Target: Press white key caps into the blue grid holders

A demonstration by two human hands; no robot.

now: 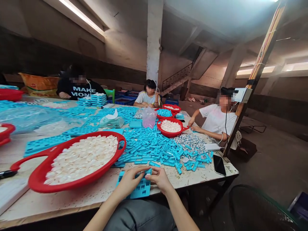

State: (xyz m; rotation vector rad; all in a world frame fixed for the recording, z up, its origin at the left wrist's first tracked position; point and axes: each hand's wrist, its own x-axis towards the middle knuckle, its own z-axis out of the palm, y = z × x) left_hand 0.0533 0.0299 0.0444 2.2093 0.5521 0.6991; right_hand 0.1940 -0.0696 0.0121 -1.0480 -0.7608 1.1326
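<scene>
A blue plastic tray with square holes [141, 191] lies at the table's front edge, partly over my lap. Above its far right corner, my left hand [132, 179] and my right hand [160, 180] meet with fingers closed. Between the fingertips is a small blue plastic piece [148, 171], with a bit of white showing at my right fingers. The fingers cover much of it. Just beyond my hands spreads a heap of blue plastic pieces [154, 146]. To the left stands a red basket [36, 181] filled with small white pieces [84, 158].
A phone [219, 165] lies near the right table corner, beside small white-and-blue parts [190, 141]. Another red basket [169, 134] of white pieces stands farther back. Three people sit around the table. A wooden post with cables [243, 99] rises at right.
</scene>
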